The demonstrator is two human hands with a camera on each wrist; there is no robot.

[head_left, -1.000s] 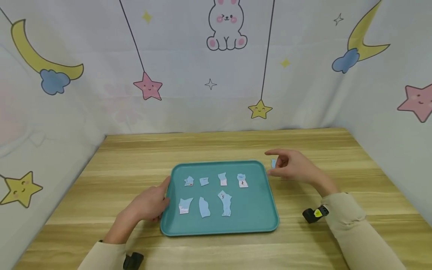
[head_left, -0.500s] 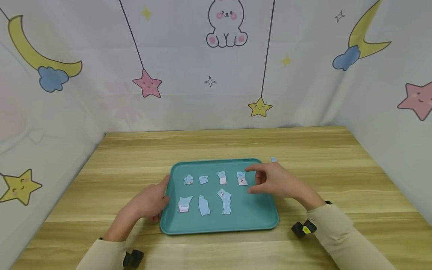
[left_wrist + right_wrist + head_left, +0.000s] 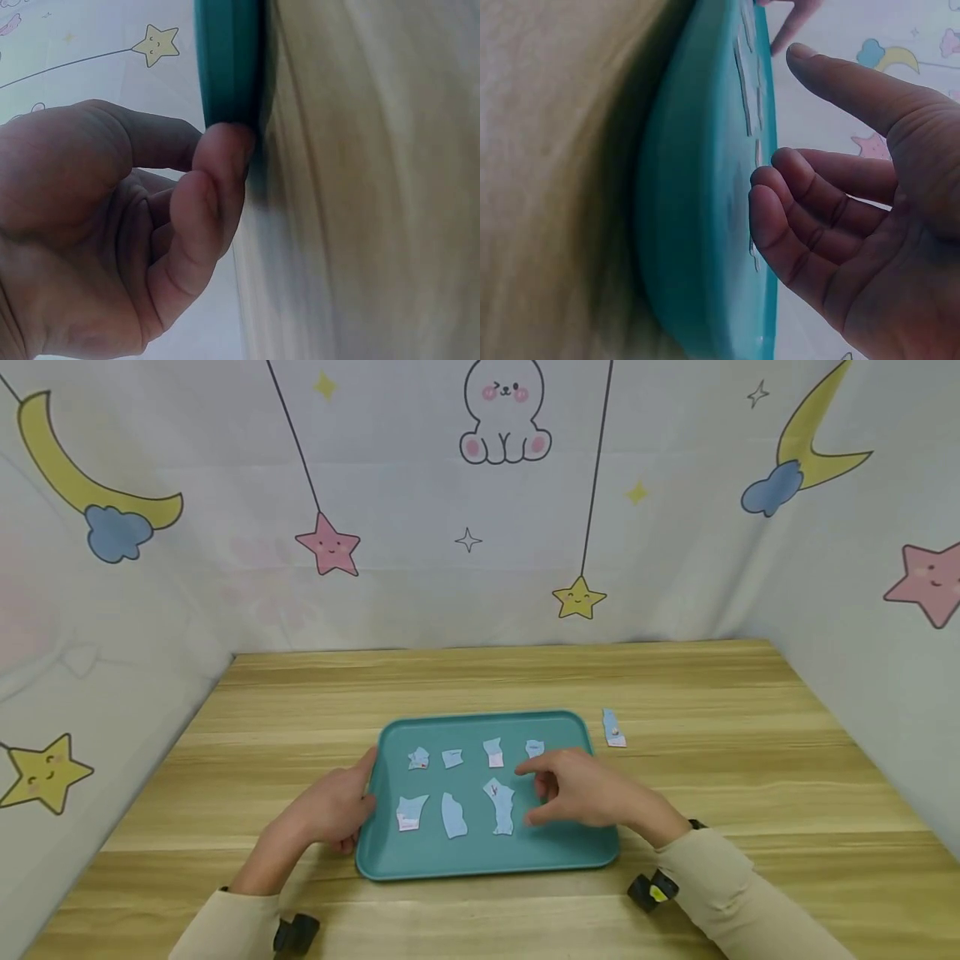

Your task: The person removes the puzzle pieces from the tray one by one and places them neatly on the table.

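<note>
My left hand (image 3: 330, 806) grips the left rim of a teal tray (image 3: 577, 852). In the left wrist view, its fingers are curled against the tray's edge. My right hand (image 3: 581, 789) hovers over the tray's right side, thumb and index finger spread, with nothing between them. Several torn light-blue paper pieces lie in two rows on the tray. A long piece (image 3: 501, 807) is just left of my right fingertips. One back-row piece (image 3: 535, 748) is partly hidden behind that hand. In the right wrist view, the pieces appear edge-on.
A separate paper piece (image 3: 613, 729) lies on the wooden table (image 3: 300, 693), just off the tray's back right corner. White cloth walls (image 3: 405, 602) printed with stars and moons enclose the back and sides.
My right hand has let go of the paper piece on the table beside the tray. It has moved left and nearer, over the tray. My left hand stays on the rim.
</note>
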